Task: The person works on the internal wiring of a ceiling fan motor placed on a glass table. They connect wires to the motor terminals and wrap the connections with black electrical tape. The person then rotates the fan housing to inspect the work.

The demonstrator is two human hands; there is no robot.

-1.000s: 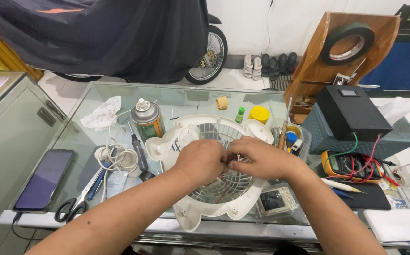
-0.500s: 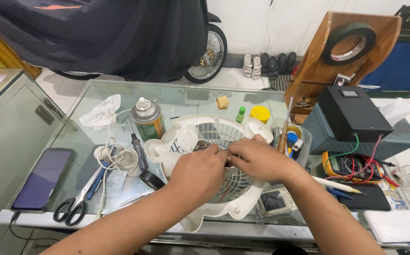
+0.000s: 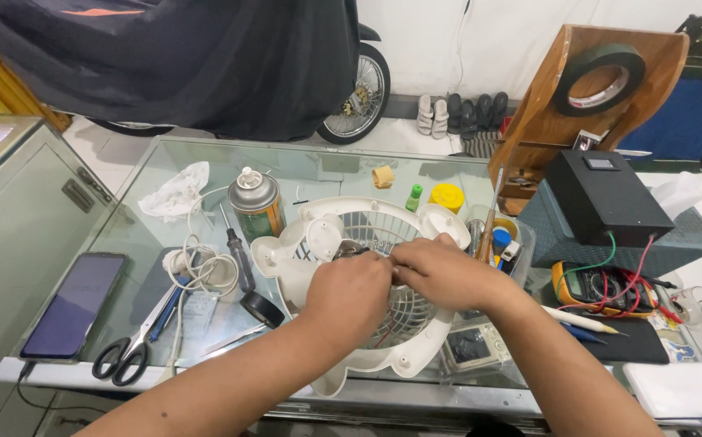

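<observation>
Glass tabletop (image 3: 165, 162), both hands, left hand (image 3: 351, 293), right hand (image 3: 441, 273), pinching wires over ribbed white plastic fan housing (image 3: 343, 226).

1. A glass-topped table (image 3: 165, 174) stands on a pale tiled floor (image 3: 116, 146).
2. Beyond the table, a white wall (image 3: 480, 40).
3. Left of the table, a grey cabinet (image 3: 11, 210).
4. Even daylight falls across the table.

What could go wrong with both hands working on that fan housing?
The white fan housing overhangs the glass table's front edge, so pressure from the left hand or right hand might tip it off. Red wires under the grille could snag. The spray can stands close enough to be knocked over.
</observation>
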